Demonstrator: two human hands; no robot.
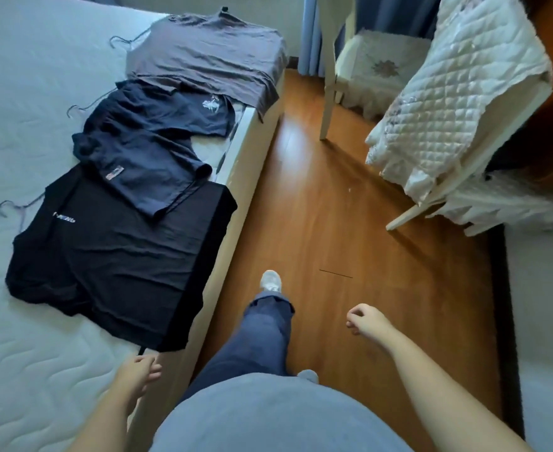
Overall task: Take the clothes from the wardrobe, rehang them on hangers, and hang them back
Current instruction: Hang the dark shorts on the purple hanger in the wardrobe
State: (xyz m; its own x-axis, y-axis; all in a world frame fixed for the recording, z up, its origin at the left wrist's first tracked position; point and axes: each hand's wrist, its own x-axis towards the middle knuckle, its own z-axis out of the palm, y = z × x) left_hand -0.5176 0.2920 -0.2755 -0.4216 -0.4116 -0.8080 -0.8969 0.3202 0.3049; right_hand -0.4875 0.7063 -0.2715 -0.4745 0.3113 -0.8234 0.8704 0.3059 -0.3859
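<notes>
Three shirts lie in a row along the right edge of the white mattress (23, 125), each with a wire hanger hook poking out at its collar. Nearest is a black T-shirt (112, 265) with its hook (9, 207) to the left. Beyond it lies a navy T-shirt (144, 148), then a grey-brown T-shirt (209, 57) at the far end. My left hand (141, 373) hangs just below the black shirt's hem, fingers relaxed, holding nothing. My right hand (364, 319) hovers over the wooden floor, loosely curled and empty.
A wooden floor strip (317, 207) runs between the bed and a white chair frame draped with a quilted white cover (457, 102). A second cushioned chair (379, 66) stands further back by blue curtains. My leg and shoe (270, 282) step forward along the bed.
</notes>
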